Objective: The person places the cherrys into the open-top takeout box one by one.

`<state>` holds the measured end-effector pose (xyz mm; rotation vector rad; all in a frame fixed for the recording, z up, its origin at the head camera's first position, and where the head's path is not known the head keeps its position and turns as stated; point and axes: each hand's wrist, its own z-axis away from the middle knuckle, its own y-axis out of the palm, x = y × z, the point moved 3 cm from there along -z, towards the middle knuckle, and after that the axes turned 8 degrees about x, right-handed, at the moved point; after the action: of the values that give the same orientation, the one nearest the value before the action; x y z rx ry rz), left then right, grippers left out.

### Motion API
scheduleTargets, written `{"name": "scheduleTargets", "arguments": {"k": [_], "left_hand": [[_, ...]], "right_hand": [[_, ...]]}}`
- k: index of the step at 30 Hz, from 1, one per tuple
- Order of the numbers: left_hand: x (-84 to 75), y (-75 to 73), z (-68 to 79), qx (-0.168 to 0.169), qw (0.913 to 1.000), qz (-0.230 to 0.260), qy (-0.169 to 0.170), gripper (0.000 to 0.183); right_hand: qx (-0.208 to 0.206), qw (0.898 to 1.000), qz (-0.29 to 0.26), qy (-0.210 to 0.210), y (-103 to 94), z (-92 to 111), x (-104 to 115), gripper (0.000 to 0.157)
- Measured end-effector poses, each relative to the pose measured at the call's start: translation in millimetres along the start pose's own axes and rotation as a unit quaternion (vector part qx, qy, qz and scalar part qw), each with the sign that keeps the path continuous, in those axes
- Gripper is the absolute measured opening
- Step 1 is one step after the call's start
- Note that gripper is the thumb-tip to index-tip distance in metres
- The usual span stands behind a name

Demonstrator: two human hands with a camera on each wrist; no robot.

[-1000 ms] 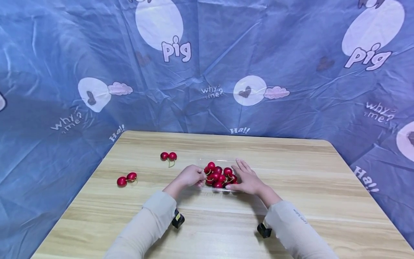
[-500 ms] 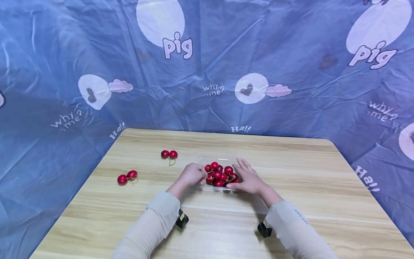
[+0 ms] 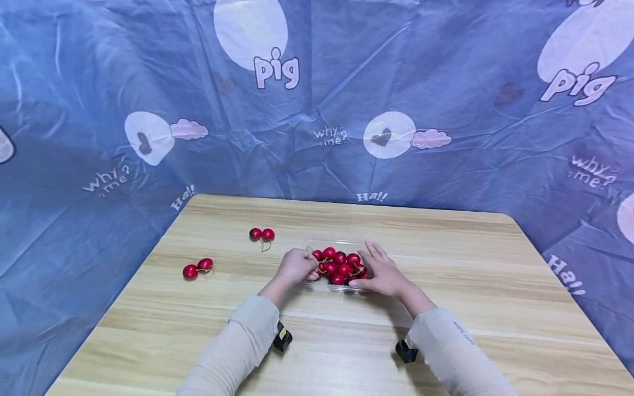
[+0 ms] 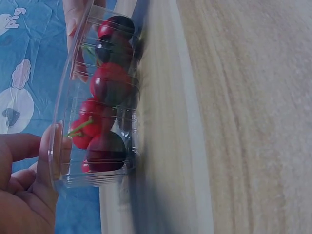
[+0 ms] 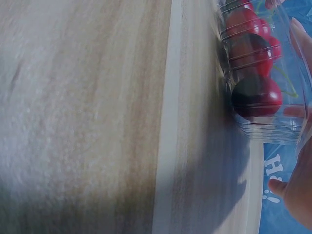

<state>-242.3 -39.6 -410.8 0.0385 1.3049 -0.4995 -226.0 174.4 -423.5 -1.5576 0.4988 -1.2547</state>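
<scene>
A transparent plastic box (image 3: 339,241) filled with red cherries (image 3: 342,269) stands mid-table. My left hand (image 3: 299,265) is at its left end, fingers bent. In the left wrist view, the left thumb (image 4: 46,163) reaches over the rim, its tip seen through the plastic near a green stem; I cannot tell whether the fingertips pinch anything. Spread across the right end is my right hand (image 3: 383,275), thumb at the near rim and straight fingers toward the far corner. Dark red cherries (image 5: 256,95) press against the box wall in the right wrist view.
One pair of cherries (image 3: 261,235), joined by stems, lies behind and left of the box. Another pair (image 3: 197,268) sits farther left. The wooden table (image 3: 446,236) ends at a patterned blue cloth (image 3: 317,99) hanging behind.
Cherries at the box's left end have shifted, and one shows now by the far left rim. My left hand has moved slightly right; the right hand keeps its place at the box.
</scene>
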Motion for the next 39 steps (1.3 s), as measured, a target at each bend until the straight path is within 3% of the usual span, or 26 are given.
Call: {"name": "scheduleTargets", "arguments": {"k": [10, 20, 25, 31, 35, 39], "left_hand": [[2.2, 1.9, -0.4, -0.012, 0.9997, 0.018, 0.008, 0.012], [2.8, 1.4, 2.7, -0.05, 0.998, 0.026, 0.029, 0.011], [6.9, -0.9, 1.9, -0.027, 0.9933, 0.1, 0.049, 0.012], [12.9, -6.9, 3.8, 0.013, 0.973, 0.227, 0.04, 0.024], [15.8, -11.5, 5.7, 0.011, 0.9646, 0.261, 0.037, 0.026], [19.0, -17.4, 6.5, 0.0, 0.965, 0.259, 0.038, 0.025]], "right_hand": [[0.004, 1.0, 0.001, 0.005, -0.9, 1.2, -0.5, 0.089], [0.003, 1.0, 0.002, 0.006, -3.0, 0.6, 0.2, 0.089], [0.001, 1.0, 0.003, 0.005, -3.1, 0.3, 0.3, 0.09], [-0.002, 1.0, 0.005, -0.001, -2.0, 0.8, 0.3, 0.089], [0.003, 1.0, 0.004, 0.003, -1.6, 0.8, 0.5, 0.089], [0.006, 1.0, 0.003, 0.005, -1.5, 1.1, 0.6, 0.089]]}}
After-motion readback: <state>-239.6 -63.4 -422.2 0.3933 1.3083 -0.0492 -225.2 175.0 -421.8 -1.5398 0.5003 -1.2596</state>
